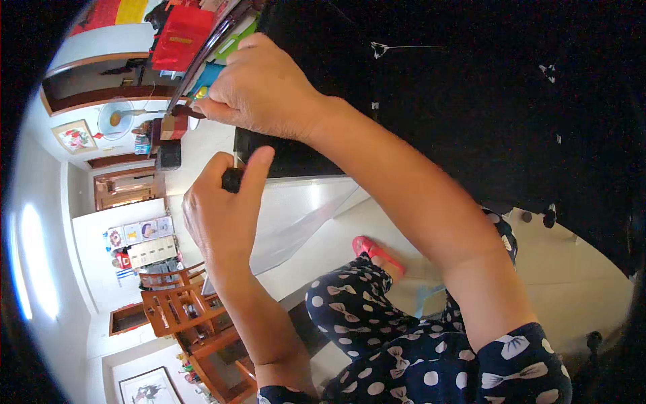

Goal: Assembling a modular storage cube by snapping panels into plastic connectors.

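My right hand (266,87) is closed in a fist along the edge of a large black panel or cloth (457,114); what its fingers hold, if anything, is hidden. A dark brown piece (186,112) shows just past its thumb. Lower and to the left, my left hand (225,209) curls its thumb and forefinger around a small black thing (232,179) at the panel's corner. A short pale stick (236,160) stands up beside that thing. Small white marks dot the black surface.
Below the black edge hangs a whitish, see-through sheet (296,222). My foot in a pink shoe (372,252) is on the pale floor. Wooden chairs (178,313) stand at left. A standing fan (116,121) and a red bag (180,37) are farther off.
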{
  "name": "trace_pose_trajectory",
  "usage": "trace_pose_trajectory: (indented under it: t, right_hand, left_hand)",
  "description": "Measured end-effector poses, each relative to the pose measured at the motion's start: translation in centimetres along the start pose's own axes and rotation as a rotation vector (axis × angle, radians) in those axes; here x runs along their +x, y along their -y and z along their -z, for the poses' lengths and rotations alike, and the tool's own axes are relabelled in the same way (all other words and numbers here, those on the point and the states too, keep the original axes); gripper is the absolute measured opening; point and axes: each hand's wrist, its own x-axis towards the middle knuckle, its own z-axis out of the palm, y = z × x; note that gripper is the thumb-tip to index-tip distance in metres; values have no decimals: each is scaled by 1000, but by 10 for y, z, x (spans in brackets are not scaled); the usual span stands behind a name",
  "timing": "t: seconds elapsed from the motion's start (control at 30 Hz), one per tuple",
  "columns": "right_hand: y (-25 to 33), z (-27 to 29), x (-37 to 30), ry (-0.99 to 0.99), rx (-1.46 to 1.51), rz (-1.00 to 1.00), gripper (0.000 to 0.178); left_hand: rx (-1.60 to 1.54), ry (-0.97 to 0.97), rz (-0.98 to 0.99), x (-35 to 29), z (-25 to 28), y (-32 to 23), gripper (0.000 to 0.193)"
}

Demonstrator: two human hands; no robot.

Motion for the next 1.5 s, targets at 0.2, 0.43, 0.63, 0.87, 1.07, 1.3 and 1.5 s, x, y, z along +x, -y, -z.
trace_pose_trajectory:
  t: [0.2,0.43,0.63,0.87,1.07,1.3,1.5]
  right_hand:
    - [0,0,-1,-27,-21,-22,40]
    - [9,-7,1,-123,-77,-7,42]
    - [4,-17,4,-229,-45,32,40]
    - [2,-24,5,-252,-37,28,39]
    - [2,-25,10,-299,-9,24,38]
    - [-6,-24,13,-343,26,51,38]
    - [-14,-16,8,-279,-36,39,37]
  left_hand:
    - [-105,-379,-115,-2,-32,6,31]
    - [-110,-548,-175,-5,-48,21,20]
    - [-129,-582,-184,-1,-47,23,20]
    - [-220,-647,-168,4,-55,24,13]
    - [-190,-660,-122,8,-56,27,14]
    - [-231,-607,-175,12,-49,22,19]
    - [-274,-45,-8,12,-4,13,35]
